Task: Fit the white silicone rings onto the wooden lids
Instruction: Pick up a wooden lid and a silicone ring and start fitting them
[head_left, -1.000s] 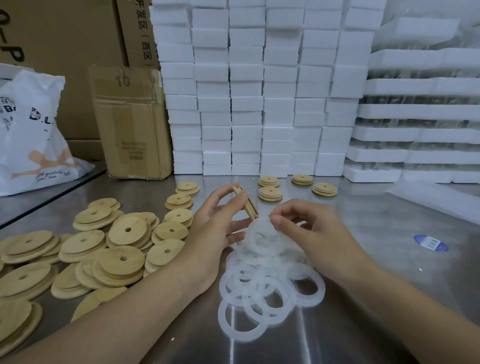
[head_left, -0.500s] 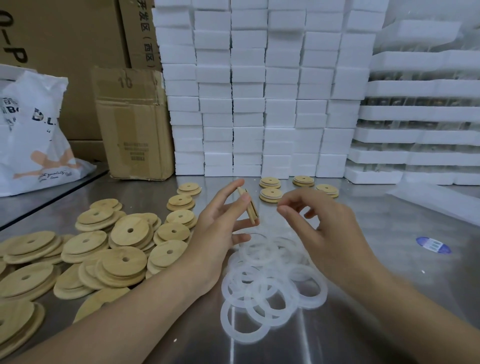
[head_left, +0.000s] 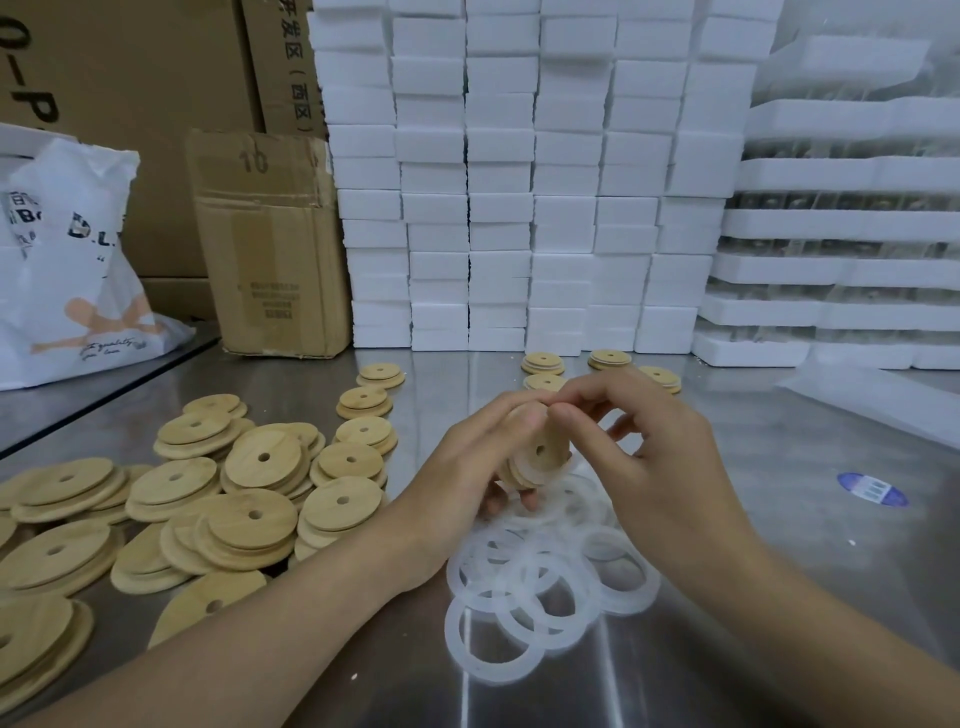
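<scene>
Over the far edge of the white silicone rings (head_left: 540, 587) piled on the table (head_left: 779, 545), the left hand (head_left: 467, 467) grips a wooden lid (head_left: 540, 457) on edge, the right hand (head_left: 654, 452) pinches its top rim, white foam blocks (head_left: 498, 208) stacked beyond.

One wide-angle camera, worn on the person's head, gives the only view. It faces forward and down over the shiny steel table (head_left: 779, 467), close enough that both bare forearms (head_left: 270, 649) run in from the bottom edge. The left hand (head_left: 467, 467), gripping a small round wooden lid (head_left: 540, 452), and the right hand (head_left: 660, 457), pinching at that lid's top edge, sit at frame centre. A wall of stacked white foam blocks (head_left: 519, 182) fills the top; straight edges bow near the borders.
</scene>
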